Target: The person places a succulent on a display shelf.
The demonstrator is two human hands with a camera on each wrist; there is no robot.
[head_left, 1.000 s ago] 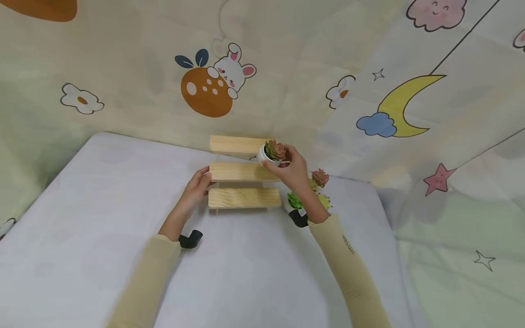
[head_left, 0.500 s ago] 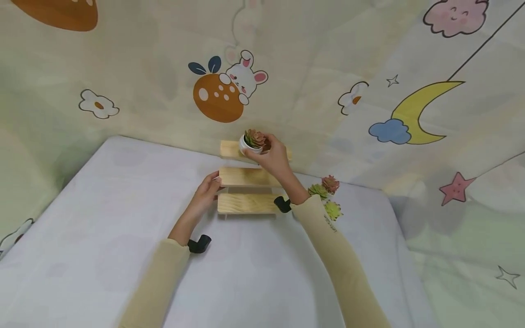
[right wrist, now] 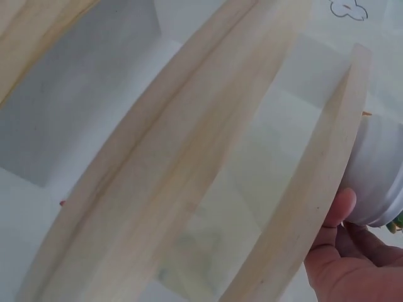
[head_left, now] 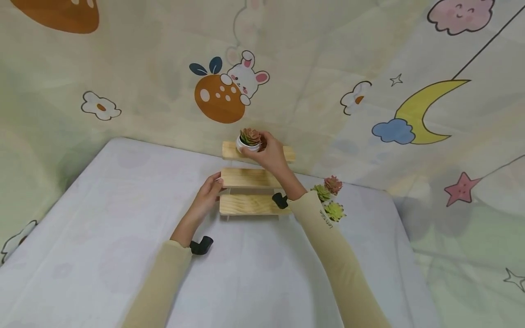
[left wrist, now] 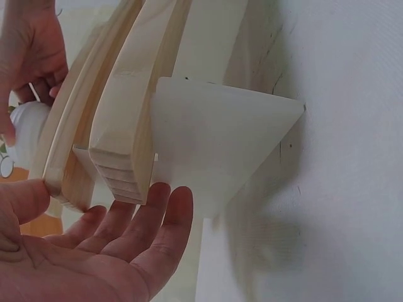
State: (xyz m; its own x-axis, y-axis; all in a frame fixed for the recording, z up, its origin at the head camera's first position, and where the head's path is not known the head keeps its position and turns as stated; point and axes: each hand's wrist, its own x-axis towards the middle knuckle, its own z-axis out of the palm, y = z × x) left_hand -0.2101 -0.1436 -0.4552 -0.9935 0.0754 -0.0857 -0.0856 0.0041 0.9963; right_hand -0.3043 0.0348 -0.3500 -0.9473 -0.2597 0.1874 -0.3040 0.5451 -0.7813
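A three-tier wooden display shelf (head_left: pixel 250 205) stands at the back of the table. My right hand (head_left: pixel 270 152) grips a white pot (head_left: pixel 243 145) with a reddish-green succulent (head_left: pixel 250 136) at the top plank. In the right wrist view, the pot (right wrist: pixel 378 173) sits against that plank, thumb and fingers at its side. At the shelf's left end, my left hand (head_left: pixel 207 193) holds the middle plank. The left wrist view has the thumb (left wrist: pixel 28 200) on a plank end (left wrist: pixel 63 189) and the fingers spread beneath.
To the right of the shelf are several more succulents, one reddish (head_left: pixel 333 185) and others green (head_left: pixel 334 211); my right forearm partly covers that spot. A printed cloth backdrop (head_left: pixel 156 91) rises right behind the shelf. A white sheet covers the table (head_left: pixel 246 273).
My right hand has carried the potted succulent leftward from the shelf's right side to the top plank's left half. The left hand keeps its hold on the shelf. The head view has shifted slightly.
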